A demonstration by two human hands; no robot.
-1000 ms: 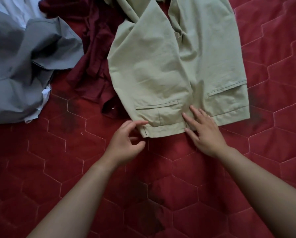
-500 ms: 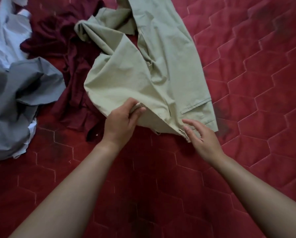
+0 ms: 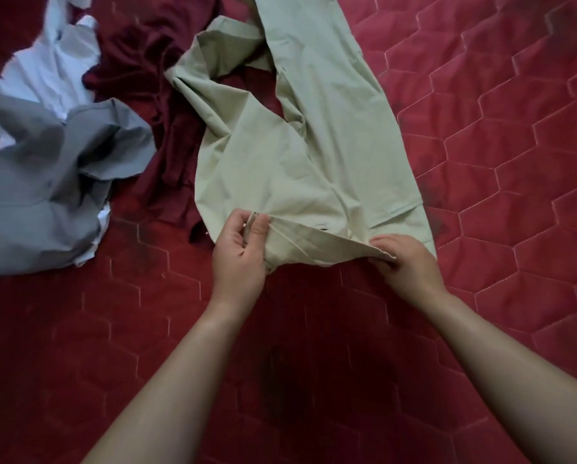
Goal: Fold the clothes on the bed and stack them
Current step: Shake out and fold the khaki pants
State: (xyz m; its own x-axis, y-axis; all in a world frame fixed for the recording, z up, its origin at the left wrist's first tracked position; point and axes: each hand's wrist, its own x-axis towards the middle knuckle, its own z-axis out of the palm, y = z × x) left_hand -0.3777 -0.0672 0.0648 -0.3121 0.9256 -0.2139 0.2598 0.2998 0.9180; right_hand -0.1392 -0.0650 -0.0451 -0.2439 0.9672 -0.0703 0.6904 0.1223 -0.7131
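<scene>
Pale green trousers (image 3: 317, 142) lie on the red quilted bed (image 3: 481, 162), waistband towards me, legs running away to the top of the view. My left hand (image 3: 238, 252) pinches the left end of the waistband, lifting it off the bed. My right hand (image 3: 406, 262) grips the waistband near its middle-right. The band is stretched between both hands and turned up so its lighter inside shows. The left trouser leg is crumpled and folded over near the top.
A dark maroon garment (image 3: 160, 105) lies crumpled left of the trousers, partly under them. Further left sits a rumpled grey garment (image 3: 46, 195) over a white one (image 3: 53, 68). Bare red quilt stretches to the right and in front of me.
Both hands went from resting at the waistband to gripping it. The left end has been lifted and pulled, the flat trousers have bunched, and the view has shifted right.
</scene>
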